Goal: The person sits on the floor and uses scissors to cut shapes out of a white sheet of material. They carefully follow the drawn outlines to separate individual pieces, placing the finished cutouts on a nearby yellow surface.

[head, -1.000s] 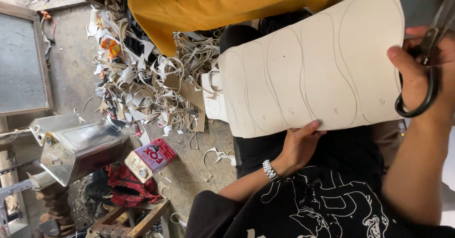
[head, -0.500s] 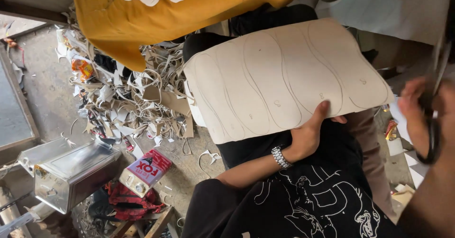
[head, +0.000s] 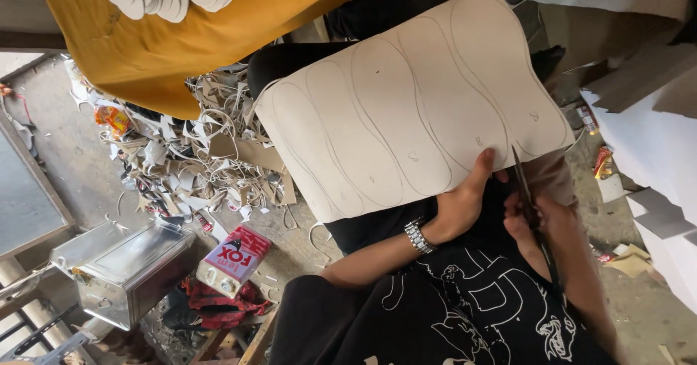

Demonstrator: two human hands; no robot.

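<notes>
Scrap-strewn concrete floor (head: 65, 129)

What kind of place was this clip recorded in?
Probably a small shoe-sole cutting workshop. The left hand holds a pale sheet traced with sole outlines, the right hand works scissors at its edge, and offcuts are heaped on the floor.

A: Where does the sheet (head: 406, 111) sit?
B: Centre of the view, over the person's lap; the left hand (head: 465, 205) grips its lower edge, and the right hand (head: 541, 223) with scissors (head: 524, 183) is just right of it.
A: And around it?
B: A scrap pile (head: 189, 169) lies left on the floor, a metal tin (head: 131, 270) below that, a cloth (head: 167, 38) above
</notes>
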